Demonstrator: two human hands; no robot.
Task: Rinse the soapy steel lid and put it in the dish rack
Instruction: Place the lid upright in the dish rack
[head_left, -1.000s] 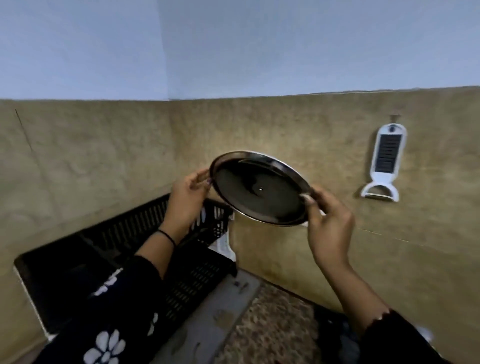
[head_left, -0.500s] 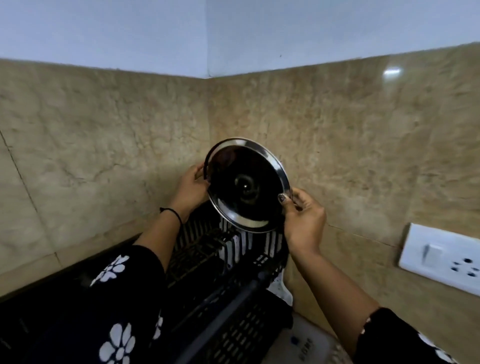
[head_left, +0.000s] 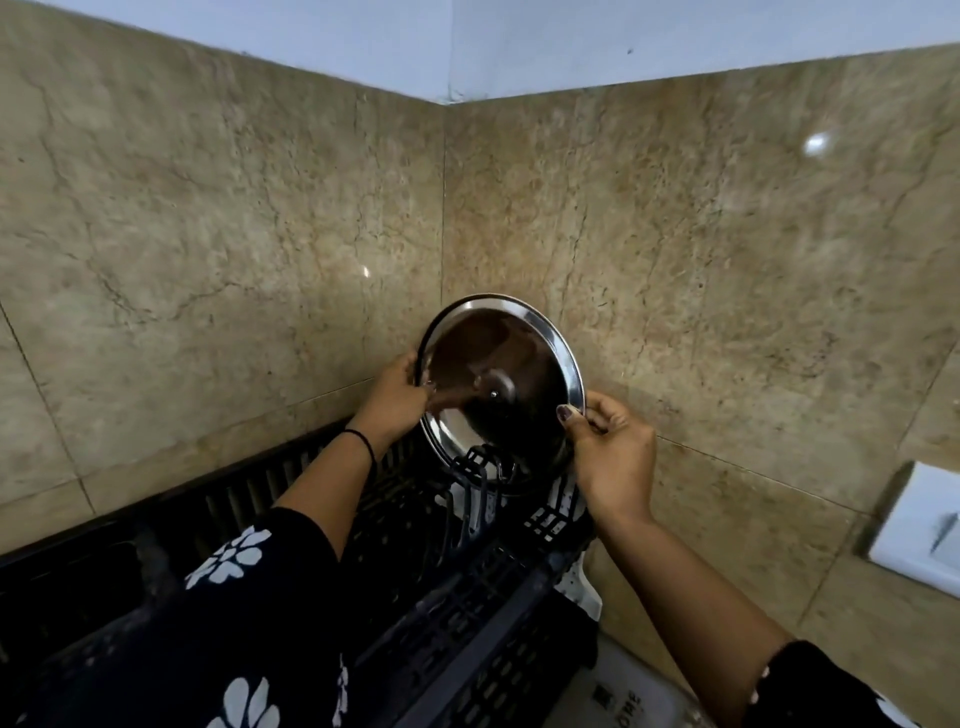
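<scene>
The round steel lid (head_left: 498, 364) stands nearly upright, its inner face with the centre rivet turned toward me. Its lower edge sits down among the black prongs at the far end of the black plastic dish rack (head_left: 457, 597). My left hand (head_left: 397, 397) grips the lid's left rim. My right hand (head_left: 608, 452) pinches the right rim between thumb and fingers. The lid's bottom edge is hidden behind the prongs and my right hand.
The rack fills the corner where two beige marble-tiled walls (head_left: 208, 234) meet. A white socket plate (head_left: 919, 530) is on the right wall. A white object (head_left: 582, 592) sits between the rack and the wall.
Both hands have lowered the lid toward the rack's far end and tipped it more upright. The camera has tilted and moved closer to the corner.
</scene>
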